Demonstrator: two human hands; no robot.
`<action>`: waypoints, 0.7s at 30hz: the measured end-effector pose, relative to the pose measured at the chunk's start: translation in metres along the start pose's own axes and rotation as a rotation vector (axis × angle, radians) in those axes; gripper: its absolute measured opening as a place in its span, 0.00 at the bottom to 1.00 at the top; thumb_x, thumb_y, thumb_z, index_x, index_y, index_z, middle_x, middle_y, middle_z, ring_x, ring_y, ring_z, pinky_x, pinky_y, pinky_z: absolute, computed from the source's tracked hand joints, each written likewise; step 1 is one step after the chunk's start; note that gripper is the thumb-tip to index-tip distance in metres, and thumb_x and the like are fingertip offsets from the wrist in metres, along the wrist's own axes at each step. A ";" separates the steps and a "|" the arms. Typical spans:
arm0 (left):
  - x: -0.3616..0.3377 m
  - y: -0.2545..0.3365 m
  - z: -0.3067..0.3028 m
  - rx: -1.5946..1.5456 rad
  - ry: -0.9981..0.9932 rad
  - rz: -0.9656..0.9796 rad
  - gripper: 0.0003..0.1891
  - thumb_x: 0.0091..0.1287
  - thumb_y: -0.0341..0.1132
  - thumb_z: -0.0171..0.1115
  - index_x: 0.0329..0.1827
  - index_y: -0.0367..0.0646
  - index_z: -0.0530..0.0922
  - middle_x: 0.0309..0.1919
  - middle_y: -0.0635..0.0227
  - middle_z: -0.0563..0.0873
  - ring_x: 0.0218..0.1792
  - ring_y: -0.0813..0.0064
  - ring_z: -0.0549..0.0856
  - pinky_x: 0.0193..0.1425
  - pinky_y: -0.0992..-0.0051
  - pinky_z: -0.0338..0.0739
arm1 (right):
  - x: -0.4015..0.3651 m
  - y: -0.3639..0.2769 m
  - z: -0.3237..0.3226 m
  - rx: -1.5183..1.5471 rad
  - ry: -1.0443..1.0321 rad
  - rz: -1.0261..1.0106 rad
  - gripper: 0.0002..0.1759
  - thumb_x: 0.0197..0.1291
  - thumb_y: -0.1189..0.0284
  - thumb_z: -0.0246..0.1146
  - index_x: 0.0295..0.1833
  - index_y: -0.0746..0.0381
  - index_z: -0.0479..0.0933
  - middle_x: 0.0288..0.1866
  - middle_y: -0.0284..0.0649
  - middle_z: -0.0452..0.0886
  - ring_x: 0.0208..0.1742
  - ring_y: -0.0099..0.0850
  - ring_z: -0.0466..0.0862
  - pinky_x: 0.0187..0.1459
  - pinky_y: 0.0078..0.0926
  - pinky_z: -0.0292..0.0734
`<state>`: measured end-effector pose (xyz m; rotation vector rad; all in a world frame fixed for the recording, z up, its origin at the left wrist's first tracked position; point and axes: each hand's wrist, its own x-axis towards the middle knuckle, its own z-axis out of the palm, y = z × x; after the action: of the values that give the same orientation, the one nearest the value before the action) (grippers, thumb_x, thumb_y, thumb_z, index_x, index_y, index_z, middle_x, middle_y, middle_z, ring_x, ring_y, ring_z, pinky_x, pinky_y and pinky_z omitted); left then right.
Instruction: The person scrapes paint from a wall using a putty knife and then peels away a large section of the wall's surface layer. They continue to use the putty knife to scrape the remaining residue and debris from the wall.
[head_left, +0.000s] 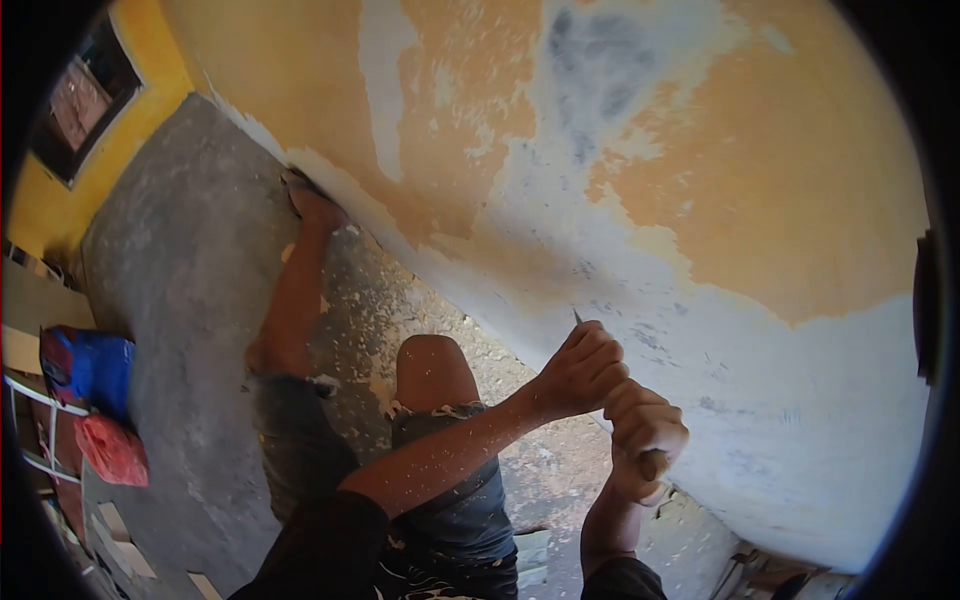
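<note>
I see left hand [585, 370] and right hand [645, 432] stacked, both clamped on scraper [654, 463] | only blade tip, handle butt show | contact with wall [760, 390] unclear

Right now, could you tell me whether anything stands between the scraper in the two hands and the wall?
Nothing visible does. The left hand and right hand both grip the scraper. Its thin blade tip pokes out above the left hand and appears to meet the wall directly.
</note>
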<state>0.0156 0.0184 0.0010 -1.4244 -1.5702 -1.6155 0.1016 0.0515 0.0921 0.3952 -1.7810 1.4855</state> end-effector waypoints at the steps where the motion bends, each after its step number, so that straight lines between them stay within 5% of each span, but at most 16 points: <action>1: 0.002 -0.004 0.003 0.003 0.012 0.064 0.11 0.50 0.31 0.64 0.32 0.46 0.69 0.31 0.69 0.73 0.38 0.67 0.76 0.52 0.61 0.74 | -0.001 0.001 -0.003 -0.018 0.016 0.004 0.33 0.66 0.50 0.58 0.16 0.59 0.58 0.13 0.32 0.61 0.17 0.29 0.61 0.23 0.29 0.59; 15: -0.024 -0.036 0.029 0.024 0.031 0.126 0.12 0.52 0.35 0.64 0.34 0.49 0.68 0.34 0.70 0.72 0.38 0.66 0.75 0.53 0.57 0.73 | -0.017 0.037 -0.006 -0.226 -0.021 -0.115 0.19 0.53 0.70 0.57 0.15 0.61 0.60 0.12 0.33 0.62 0.16 0.30 0.63 0.23 0.29 0.61; 18: -0.022 -0.047 0.028 0.005 0.050 0.150 0.12 0.52 0.36 0.64 0.34 0.50 0.68 0.34 0.70 0.72 0.38 0.66 0.74 0.52 0.57 0.72 | -0.018 0.031 0.000 -0.305 -0.041 -0.220 0.20 0.53 0.67 0.58 0.15 0.60 0.59 0.12 0.32 0.62 0.16 0.29 0.64 0.25 0.29 0.61; 21: -0.028 -0.046 0.026 0.099 0.066 0.068 0.13 0.54 0.35 0.63 0.35 0.49 0.67 0.35 0.69 0.72 0.39 0.66 0.75 0.53 0.58 0.74 | -0.016 0.042 -0.009 -0.377 -0.094 -0.020 0.24 0.54 0.61 0.61 0.15 0.58 0.59 0.12 0.31 0.61 0.16 0.27 0.63 0.30 0.30 0.59</action>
<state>-0.0055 0.0445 -0.0488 -1.3446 -1.5264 -1.5083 0.0875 0.0679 0.0521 0.2923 -2.0728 1.0979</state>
